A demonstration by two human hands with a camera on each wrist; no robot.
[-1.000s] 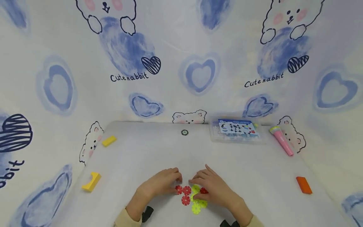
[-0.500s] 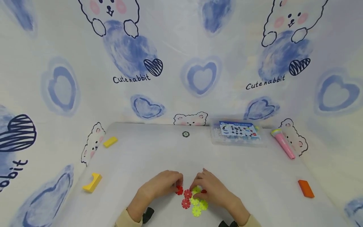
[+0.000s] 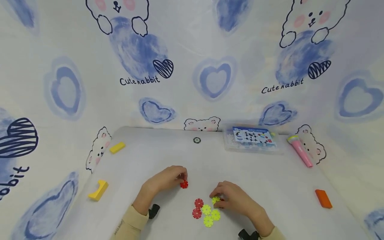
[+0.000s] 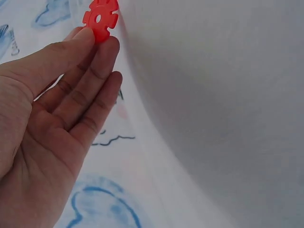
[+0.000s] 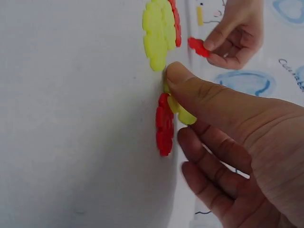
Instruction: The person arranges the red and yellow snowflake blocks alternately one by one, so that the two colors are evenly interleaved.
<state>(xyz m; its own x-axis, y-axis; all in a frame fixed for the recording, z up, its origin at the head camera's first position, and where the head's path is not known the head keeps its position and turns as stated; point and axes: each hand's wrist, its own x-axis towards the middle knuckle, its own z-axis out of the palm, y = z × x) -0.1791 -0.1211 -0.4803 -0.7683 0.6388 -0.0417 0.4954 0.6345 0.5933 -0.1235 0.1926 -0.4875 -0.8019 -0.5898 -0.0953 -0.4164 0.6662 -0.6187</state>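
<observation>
Between thumb and fingertips, my left hand pinches a red notched plastic disc, and the left wrist view shows this red disc with a hole in its middle. My right hand pinches a yellow-green notched disc, seen tilted in the right wrist view as a yellow disc. Beside it there lies another red disc, mostly hidden by the hand in the head view. Left of the right hand lie two red discs and several yellow-green discs on the white table.
At the back are a clear plastic case with a printed label and a small round dark-rimmed piece. A pink flashlight and an orange block lie right; a yellow block and a yellow arch block left.
My left hand has taken a red disc from beside the group and carried it away up and left. The right hand has shifted right with a yellow-green disc, uncovering other discs.
</observation>
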